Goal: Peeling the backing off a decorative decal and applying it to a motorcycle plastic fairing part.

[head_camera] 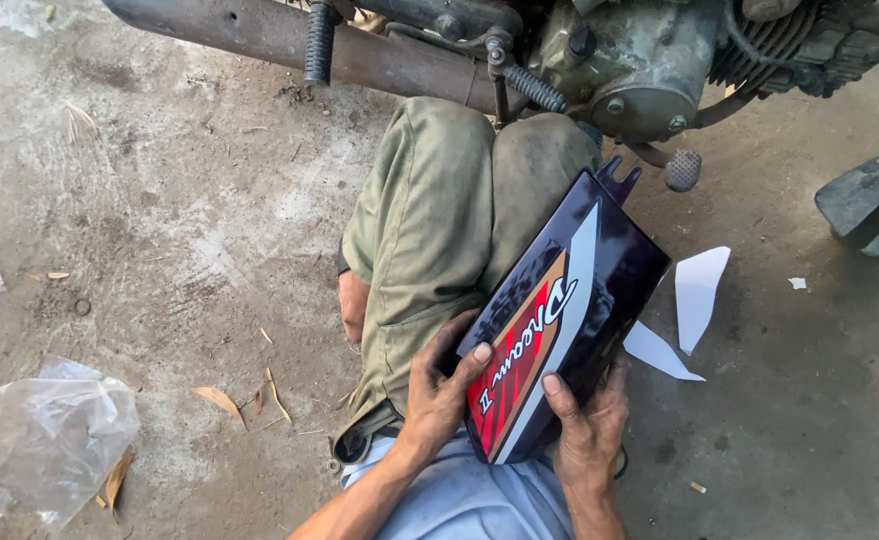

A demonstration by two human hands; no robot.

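Note:
A glossy black motorcycle side panel with a red, orange and silver stripe decal rests tilted over my lap. My left hand grips its lower left edge, thumb pressed on the red part of the decal. My right hand holds the lower right corner, thumb lying on the silver stripe. My bent leg in olive trousers lies under and beside the panel, with the knee close to the motorcycle.
The motorcycle's engine, exhaust pipe and footpegs fill the top. White decal backing pieces lie on the concrete to the right, a black part at the far right, a crumpled clear plastic bag at lower left.

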